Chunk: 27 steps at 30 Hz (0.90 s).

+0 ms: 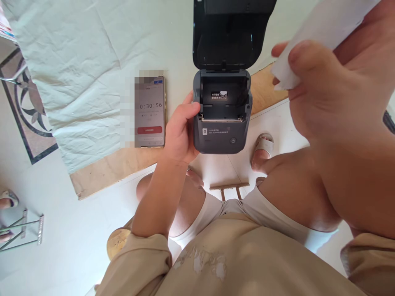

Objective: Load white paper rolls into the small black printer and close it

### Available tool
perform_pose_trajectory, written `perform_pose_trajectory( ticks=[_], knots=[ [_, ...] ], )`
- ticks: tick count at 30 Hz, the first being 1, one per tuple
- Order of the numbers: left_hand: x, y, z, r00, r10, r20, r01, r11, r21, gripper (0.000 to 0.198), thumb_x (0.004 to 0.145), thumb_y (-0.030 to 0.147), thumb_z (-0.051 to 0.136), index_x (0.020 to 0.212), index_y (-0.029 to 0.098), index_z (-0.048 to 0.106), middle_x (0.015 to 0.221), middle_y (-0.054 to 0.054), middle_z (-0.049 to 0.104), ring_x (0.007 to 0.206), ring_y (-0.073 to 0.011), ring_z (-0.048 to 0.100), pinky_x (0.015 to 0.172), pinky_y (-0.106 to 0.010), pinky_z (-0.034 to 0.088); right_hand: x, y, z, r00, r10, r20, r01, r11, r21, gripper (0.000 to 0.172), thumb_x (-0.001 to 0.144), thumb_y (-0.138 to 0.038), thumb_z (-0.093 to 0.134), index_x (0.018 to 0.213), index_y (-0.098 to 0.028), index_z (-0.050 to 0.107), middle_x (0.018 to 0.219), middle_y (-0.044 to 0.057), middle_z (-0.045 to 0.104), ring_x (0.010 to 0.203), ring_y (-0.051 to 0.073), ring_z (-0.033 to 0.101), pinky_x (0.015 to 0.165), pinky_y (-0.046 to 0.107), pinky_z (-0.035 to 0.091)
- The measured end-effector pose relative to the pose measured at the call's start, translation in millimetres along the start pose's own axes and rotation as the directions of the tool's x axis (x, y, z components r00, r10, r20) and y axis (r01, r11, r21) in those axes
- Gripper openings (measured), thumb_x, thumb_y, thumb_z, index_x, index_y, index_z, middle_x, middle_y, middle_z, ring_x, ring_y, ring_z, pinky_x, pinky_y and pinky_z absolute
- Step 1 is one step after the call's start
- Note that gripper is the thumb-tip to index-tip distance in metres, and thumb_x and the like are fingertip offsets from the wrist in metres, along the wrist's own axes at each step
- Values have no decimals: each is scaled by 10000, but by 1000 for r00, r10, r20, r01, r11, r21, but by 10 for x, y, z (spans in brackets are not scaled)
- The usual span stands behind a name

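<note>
My left hand (pixel 182 131) grips a dark grey portable label printer (pixel 221 137) by its left side, thumb on the upper edge. The printer's black lid (pixel 228 37) is swung up, and its paper bay (pixel 225 86) shows a small printed sticker and no roll. At the upper right, my right hand (pixel 327 78) pinches a crumpled white sheet (pixel 311 33) between thumb and fingers, apart from the printer. Whether the sheet is paper or thin film I cannot tell. Part of it runs out of view.
A phone (pixel 150 111) showing a timer lies left of the printer on a table with a pale cloth (pixel 83 82) and a bare wooden edge (pixel 114 168). Below are my knees and a wooden stool (pixel 119 242). Another person's foot (pixel 8 199) and a metal-legged stool (pixel 24 230) are at far left.
</note>
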<state>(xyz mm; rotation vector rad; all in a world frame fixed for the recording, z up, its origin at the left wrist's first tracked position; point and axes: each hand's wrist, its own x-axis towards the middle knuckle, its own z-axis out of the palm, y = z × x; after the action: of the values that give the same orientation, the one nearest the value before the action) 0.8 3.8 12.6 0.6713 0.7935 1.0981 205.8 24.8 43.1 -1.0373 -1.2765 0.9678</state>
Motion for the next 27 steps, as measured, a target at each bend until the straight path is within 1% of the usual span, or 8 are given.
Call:
perform_pose_trajectory(
  ticks=[3, 5, 6, 9, 12, 16, 20, 27],
  knots=[
    [-11, 5, 19, 1000, 6, 0, -6, 999, -49, 222, 876, 379, 668, 1004, 214, 742, 951, -68, 808, 1309, -343, 689, 1012, -398, 602, 82, -43, 36, 950, 275, -145, -231, 937, 262, 214, 909, -94, 511, 937, -237, 668, 932, -40, 664, 892, 88, 727, 635, 208, 565],
    [-17, 7, 32, 1000, 17, -6, -17, 997, -70, 206, 888, 379, 665, 990, 216, 737, 963, -64, 808, 1305, -334, 694, 1006, -397, 606, 121, -61, 48, 849, 507, -148, -423, 820, 385, 337, 978, -91, 350, 858, -200, 645, 899, -1, 678, 804, 71, 716, 559, 182, 511],
    [-17, 7, 34, 1000, 14, -6, -15, 997, -71, 203, 889, 380, 668, 986, 215, 734, 967, -63, 807, 1307, -332, 692, 1007, -394, 605, 121, -58, 41, 846, 511, -152, -426, 819, 385, 384, 989, -96, 330, 870, -203, 678, 912, -1, 686, 821, 63, 717, 582, 169, 526],
    [-10, 5, 27, 1000, -1, 2, 1, 999, -48, 192, 884, 373, 670, 981, 216, 720, 966, -60, 803, 1312, -337, 684, 1007, -387, 599, 36, -20, -14, 987, 82, -142, -72, 995, 73, 484, 901, -73, 471, 1088, -377, 798, 1049, -69, 702, 1042, 94, 715, 844, 214, 628],
    [-5, -3, 26, 1000, 7, 15, -6, 999, -46, 158, 904, 340, 623, 990, 227, 691, 963, -45, 788, 1302, -315, 694, 1012, -384, 600, -112, 3, -41, 953, -289, 94, 303, 875, -377, 618, 918, -161, 542, 1456, -455, 624, 1400, -88, 629, 1284, 216, 654, 1117, 378, 590],
    [-29, -6, 95, 1000, 5, -3, -5, 1000, -9, 125, 915, 312, 598, 990, 231, 659, 972, -49, 776, 1298, -299, 697, 1022, -365, 598, -215, -19, 47, 900, -301, 315, 431, 719, -544, 433, 904, -250, 683, 1322, -349, 630, 1194, 12, 686, 1136, 240, 694, 1036, 442, 607],
    [-59, 2, 167, 997, -1, -81, 4, 999, 34, 144, 897, 278, 588, 1018, 230, 651, 970, -54, 758, 1339, -319, 675, 1022, -388, 604, -187, 3, 119, 886, -323, 333, 464, 632, -621, 202, 851, -138, 716, 929, -261, 576, 1028, 8, 713, 979, 209, 696, 821, 374, 577],
    [-46, 5, 78, 1000, -19, -7, 19, 1000, 18, 208, 899, 349, 651, 1061, 220, 671, 1030, -27, 750, 1304, -319, 699, 991, -374, 620, -170, 90, 65, 842, -415, 345, 538, 601, -591, 66, 928, -183, 645, 930, -247, 658, 1013, 8, 678, 896, 136, 674, 780, 324, 543]
  ],
)
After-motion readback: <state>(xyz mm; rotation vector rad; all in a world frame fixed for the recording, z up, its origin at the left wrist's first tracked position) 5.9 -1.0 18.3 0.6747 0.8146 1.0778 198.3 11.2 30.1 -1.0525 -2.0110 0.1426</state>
